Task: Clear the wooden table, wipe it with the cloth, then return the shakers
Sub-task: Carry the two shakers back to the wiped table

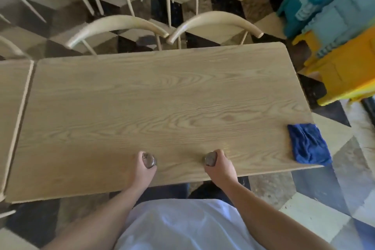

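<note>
Both hands grip shakers over the near edge of a wooden table.

Left hand [140,168] is wrapped around one metal-topped shaker [149,160]; right hand [220,166] is wrapped around the other shaker [210,159], the two well apart. On the table [142,97], a crumpled blue cloth [307,143] lies at the near right corner. Beyond the far edge stand two pale chairs [213,21].

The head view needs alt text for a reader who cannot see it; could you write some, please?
Each hand, left hand and right hand, grips a shaker over the near edge of a wooden table. A blue cloth lies at its right corner.
</note>
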The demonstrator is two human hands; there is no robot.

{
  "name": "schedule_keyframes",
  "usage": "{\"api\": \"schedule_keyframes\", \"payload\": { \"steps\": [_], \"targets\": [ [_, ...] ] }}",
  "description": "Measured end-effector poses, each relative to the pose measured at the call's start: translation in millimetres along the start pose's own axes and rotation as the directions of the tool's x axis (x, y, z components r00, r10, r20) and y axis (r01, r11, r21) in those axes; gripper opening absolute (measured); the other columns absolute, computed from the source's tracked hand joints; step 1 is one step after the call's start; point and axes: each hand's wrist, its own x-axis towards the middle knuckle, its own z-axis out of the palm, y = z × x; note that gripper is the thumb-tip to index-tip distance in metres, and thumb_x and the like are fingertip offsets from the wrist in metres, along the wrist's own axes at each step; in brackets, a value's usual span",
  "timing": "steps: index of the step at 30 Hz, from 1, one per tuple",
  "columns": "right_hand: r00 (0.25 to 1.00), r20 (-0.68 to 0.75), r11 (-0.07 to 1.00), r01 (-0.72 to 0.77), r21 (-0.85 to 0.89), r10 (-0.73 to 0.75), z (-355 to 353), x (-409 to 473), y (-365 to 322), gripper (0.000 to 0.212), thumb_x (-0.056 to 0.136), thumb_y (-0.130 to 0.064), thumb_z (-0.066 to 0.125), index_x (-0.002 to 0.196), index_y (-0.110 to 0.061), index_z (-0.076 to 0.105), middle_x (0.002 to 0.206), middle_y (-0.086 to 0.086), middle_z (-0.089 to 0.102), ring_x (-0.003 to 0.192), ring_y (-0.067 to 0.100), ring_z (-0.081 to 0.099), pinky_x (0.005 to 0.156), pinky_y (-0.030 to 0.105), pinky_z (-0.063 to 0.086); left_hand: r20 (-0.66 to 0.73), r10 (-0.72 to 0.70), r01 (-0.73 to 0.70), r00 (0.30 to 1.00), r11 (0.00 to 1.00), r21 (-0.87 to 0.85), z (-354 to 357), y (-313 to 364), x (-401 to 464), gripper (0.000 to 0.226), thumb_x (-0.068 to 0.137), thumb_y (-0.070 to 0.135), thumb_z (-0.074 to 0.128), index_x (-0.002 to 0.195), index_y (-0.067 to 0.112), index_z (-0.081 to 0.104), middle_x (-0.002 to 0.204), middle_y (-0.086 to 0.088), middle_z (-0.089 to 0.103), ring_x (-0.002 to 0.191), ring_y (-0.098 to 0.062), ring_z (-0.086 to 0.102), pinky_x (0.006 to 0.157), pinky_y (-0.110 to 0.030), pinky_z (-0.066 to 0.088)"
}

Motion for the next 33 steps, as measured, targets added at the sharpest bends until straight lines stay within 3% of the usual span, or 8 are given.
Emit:
{"api": "schedule_keyframes", "payload": {
  "steps": [4, 11, 17, 21, 26, 33],
  "targets": [
    [0.999, 0.038, 1.000, -0.022, 0.012, 0.021, 0.8, 17.0, -15.8, 0.035, 0.079, -0.028, 0.067, 0.107, -0.021, 0.046, 0.108, -0.001, 0.049, 0.085, 0.020, 0.056, 0.074, 0.033, 0.048, 0.007, -0.066, 0.065, 0.998, 0.993, 0.103, -10.6, 5.9, 18.7, 0.049, 0.071, 0.018, 0.077, 0.114, 0.019, 0.053, 0.110, -0.001, 0.048, 0.088, -0.017, 0.045, 0.075, -0.029, 0.036],
    [0.997, 0.056, 0.988, 0.059, -0.141, -0.051, -2.9, 41.7, -27.2, 0.041, 0.083, -0.024, 0.062, 0.117, -0.030, 0.041, 0.114, -0.005, 0.044, 0.079, 0.030, 0.060, 0.070, 0.039, 0.051, 0.062, -0.030, 0.019, 0.998, 0.986, 0.163, -14.5, -0.5, 29.8, 0.054, 0.073, 0.026, 0.074, 0.119, 0.023, 0.047, 0.113, 0.004, 0.044, 0.096, -0.018, 0.050, 0.076, -0.031, 0.041],
    [0.990, 0.061, 0.976, 0.134, -0.173, -0.125, -22.2, 92.9, -69.7, 0.048, 0.082, -0.023, 0.065, 0.121, -0.030, 0.039, 0.115, -0.004, 0.044, 0.076, 0.029, 0.054, 0.067, 0.035, 0.044, -0.020, 0.030, -0.027, 0.999, 0.995, 0.101, -7.0, 26.9, 59.6, 0.049, 0.070, 0.014, 0.076, 0.112, 0.011, 0.052, 0.105, -0.002, 0.049, 0.099, -0.029, 0.052, 0.083, -0.039, 0.046],
    [0.995, 0.031, 0.985, 0.099, -0.143, -0.095, -36.2, 124.4, -99.8, 0.050, 0.078, -0.022, 0.070, 0.119, -0.024, 0.042, 0.110, -0.001, 0.048, 0.082, 0.025, 0.050, 0.068, 0.033, 0.041, -0.011, 0.019, -0.018, 1.000, 0.995, 0.097, -5.3, 49.4, 92.3, 0.049, 0.072, 0.018, 0.075, 0.115, 0.016, 0.050, 0.114, -0.005, 0.053, 0.103, -0.026, 0.052, 0.083, -0.039, 0.048],
    [0.998, -0.036, 0.998, 0.039, -0.050, -0.041, -46.5, 146.7, -113.6, 0.047, 0.074, -0.023, 0.072, 0.113, -0.021, 0.045, 0.110, 0.005, 0.054, 0.085, 0.025, 0.052, 0.073, 0.034, 0.042, -0.088, 0.102, -0.096, 0.991, 0.993, 0.067, -9.7, 70.3, 127.0, 0.042, 0.072, 0.012, 0.075, 0.110, 0.013, 0.057, 0.109, -0.005, 0.060, 0.096, -0.027, 0.058, 0.078, -0.035, 0.047],
    [0.992, -0.105, 0.992, 0.062, -0.106, -0.073, -42.5, 142.1, -113.4, 0.066, 0.078, -0.022, 0.070, 0.134, -0.025, 0.035, 0.129, 0.006, 0.051, 0.091, 0.035, 0.062, 0.068, 0.035, 0.042, -0.113, 0.102, -0.097, 0.988, 0.994, 0.046, -13.7, 75.1, 145.8, 0.045, 0.073, 0.019, 0.077, 0.112, 0.019, 0.055, 0.113, 0.000, 0.059, 0.100, -0.021, 0.059, 0.081, -0.033, 0.047]
  ]
}}
